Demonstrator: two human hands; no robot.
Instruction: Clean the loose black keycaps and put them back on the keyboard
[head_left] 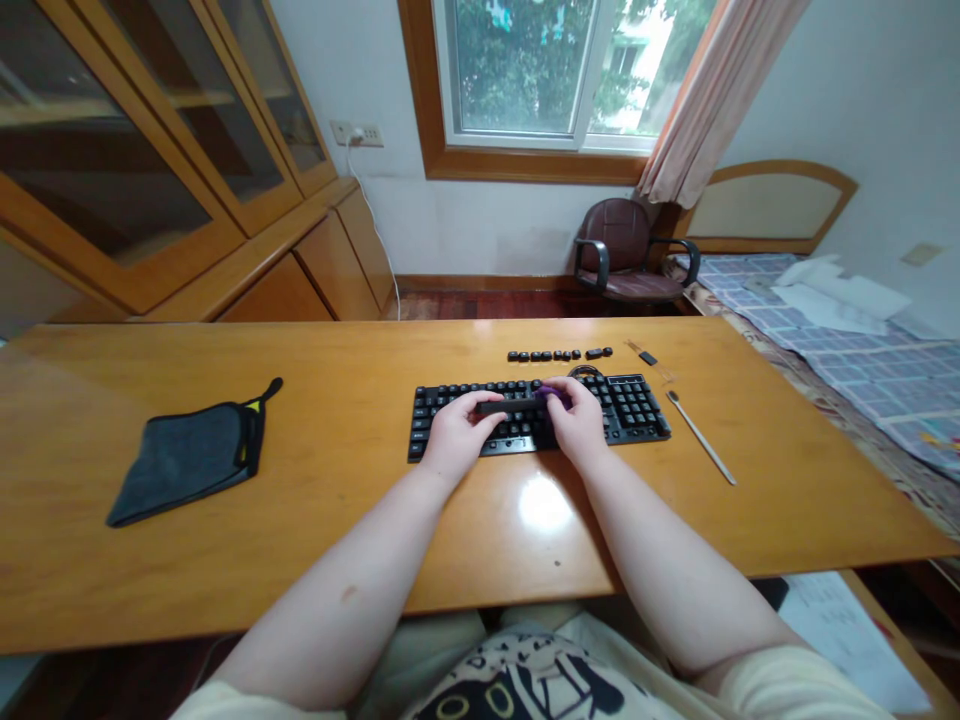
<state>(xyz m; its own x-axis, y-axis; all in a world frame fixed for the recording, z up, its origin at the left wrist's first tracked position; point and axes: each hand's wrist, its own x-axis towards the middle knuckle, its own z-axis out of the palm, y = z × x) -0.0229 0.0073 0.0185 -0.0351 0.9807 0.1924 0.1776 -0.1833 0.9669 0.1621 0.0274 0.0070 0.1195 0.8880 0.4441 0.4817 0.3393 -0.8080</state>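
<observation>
Both hands work over the black keyboard (634, 410), which lies on the wooden worktop (337, 520) in front of the person. Left hand (455, 430): grip pinched, thumb and fingers around the left end of a long black bar (512, 406). Right hand (581, 425): grip closed on a small purple item (550, 392) at the bar's right end; material unclear, mostly covered by the fingers. Cannot tell whether the right fingers also bear on the bar itself. Bar position: above the middle of the keyboard, roughly in line with its long side.

Beyond the keyboard's far edge, a row of small black keycaps (555, 356) stands on the worktop, some close together, some spaced apart. A dark cable loop (586, 371) shows just behind the right hand. To the right of the row: a small black piece (647, 357) with thin wire-like strands beside it. Right of the keyboard, a pale stick (701, 437) with a dark tip lies at a slant, tip toward the keyboard. Far left, well apart: a folded grey cloth (195, 450), black-edged, with a hanging loop.
</observation>
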